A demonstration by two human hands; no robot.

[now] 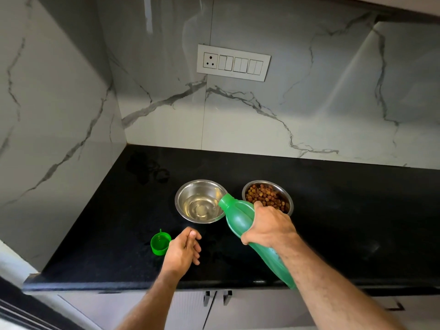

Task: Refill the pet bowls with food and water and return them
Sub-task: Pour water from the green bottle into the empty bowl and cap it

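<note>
Right hand (267,226) grips tilted green plastic bottle (240,220), mouth over rim of steel water bowl (201,201) | left hand (183,250) loose, holding nothing, beside green cap (160,243) | risk: your steeper tilt could spill onto black table (345,210) or kibble bowl (267,197) behind your right hand.

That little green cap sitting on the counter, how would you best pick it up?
Pinch the green cap by its round side wall, coming from above. It stands open side up on the black counter, so the rim is exposed and fingers can close across it. The left hand rests right beside it; the right hand holds the bottle.
</note>
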